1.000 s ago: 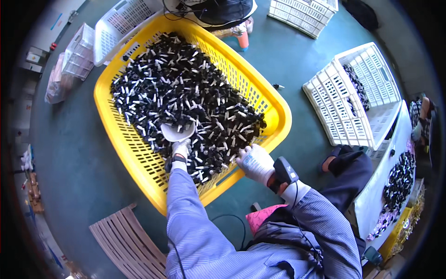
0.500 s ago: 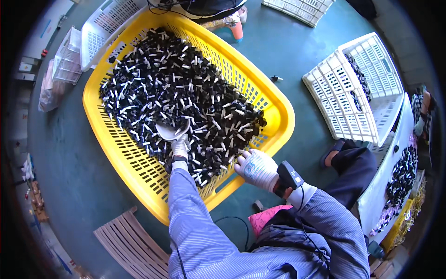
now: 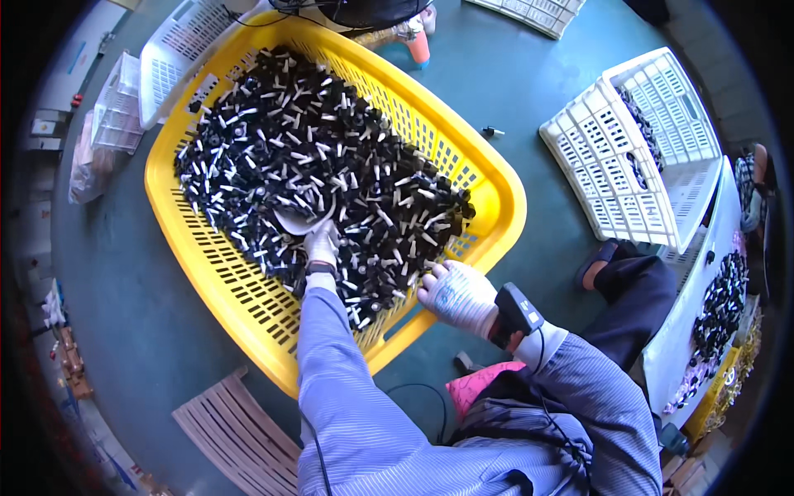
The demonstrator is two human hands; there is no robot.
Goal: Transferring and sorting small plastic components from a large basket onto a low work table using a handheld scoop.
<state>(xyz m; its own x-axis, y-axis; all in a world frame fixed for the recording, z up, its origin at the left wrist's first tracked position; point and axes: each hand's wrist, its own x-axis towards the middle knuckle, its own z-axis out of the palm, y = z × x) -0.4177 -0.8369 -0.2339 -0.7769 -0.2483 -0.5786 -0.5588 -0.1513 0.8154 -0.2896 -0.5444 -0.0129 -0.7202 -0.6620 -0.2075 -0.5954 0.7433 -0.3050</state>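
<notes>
Head view: gloved left hand (image 3: pixel 321 242) fingers grip a pale shallow scoop (image 3: pixel 299 220), apparently dug forward into black-and-white small parts (image 3: pixel 314 157); gloved right hand (image 3: pixel 457 294), fingers curled loosely, rests at the yellow slotted plastic basket (image 3: pixel 496 178) rim.

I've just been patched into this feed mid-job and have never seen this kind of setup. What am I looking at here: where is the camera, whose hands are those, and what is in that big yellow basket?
There is no machine here. The picture comes from a wide fisheye camera worn on a person's head, looking down, so straight edges bend near the rim. The two striped sleeves coming up from the bottom are that person's own arms, both hands gloved.

The left hand is inside the yellow basket and holds a pale scoop pushed into a heap of small black and white parts. The right hand rests at the basket's near rim, touching parts at the edge of the heap; I cannot tell whether it grips any. A black device is strapped at that wrist.

The basket sits on a teal floor. White crates stand to the right, one with dark parts inside, and a slatted wooden board lies at the lower left.
</notes>
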